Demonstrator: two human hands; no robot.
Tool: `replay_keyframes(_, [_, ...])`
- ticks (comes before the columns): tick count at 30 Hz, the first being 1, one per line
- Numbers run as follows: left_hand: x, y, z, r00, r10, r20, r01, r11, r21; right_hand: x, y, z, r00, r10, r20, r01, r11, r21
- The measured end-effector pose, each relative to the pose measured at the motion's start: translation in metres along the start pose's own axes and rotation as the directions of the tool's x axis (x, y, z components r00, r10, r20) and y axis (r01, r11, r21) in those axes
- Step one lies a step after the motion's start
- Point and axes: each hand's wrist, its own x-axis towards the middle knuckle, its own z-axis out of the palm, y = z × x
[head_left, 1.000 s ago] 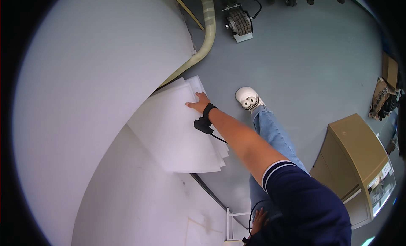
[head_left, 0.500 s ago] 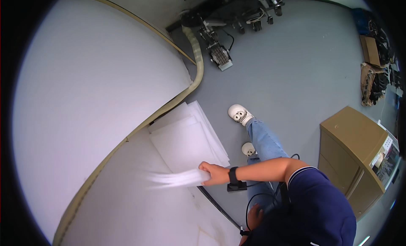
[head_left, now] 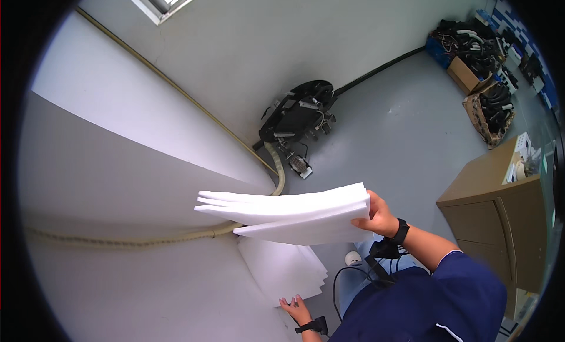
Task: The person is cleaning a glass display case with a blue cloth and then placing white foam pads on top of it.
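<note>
In my right hand [head_left: 379,217] is a bundle of thick white foam sheets [head_left: 294,209], pinched at its right end with the thumb on the near side. The bundle stretches out to the left at a height, its far ends fanned apart. Below it, more white sheets [head_left: 282,271] lie loosely stacked against the wall, partly hidden by the held ones. My left hand [head_left: 297,309] is at the near edge of that lower stack, fingers apart and holding nothing; whether it touches the sheets is unclear. Both wrists wear black bands.
A black wheeled machine [head_left: 300,115] stands by the far wall, with a pale hose [head_left: 279,171] running beside it. A brown cabinet [head_left: 479,218] is on my right. Farther back are a cardboard box [head_left: 465,75] and a bag of black parts [head_left: 491,115].
My right hand has raised the foam sheets and moved them right, away from the stack. My left hand has moved left to the stack's near edge. The view has tilted up.
</note>
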Motion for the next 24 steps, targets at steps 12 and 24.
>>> replay_keyframes(12, [-0.103,0.213,0.125,0.213,0.679,0.702,-0.842,0.492,-0.221,-0.31,-0.181,-0.114,0.792,-0.343,-0.505,0.129,0.902,-0.411])
replay_keyframes(24, [-0.385,0.19,0.313,-0.382,0.299,0.874,-0.496,0.732,-0.467,-0.64,-0.285,-0.182,-0.241,-0.593,-0.768,0.436,0.641,-0.631])
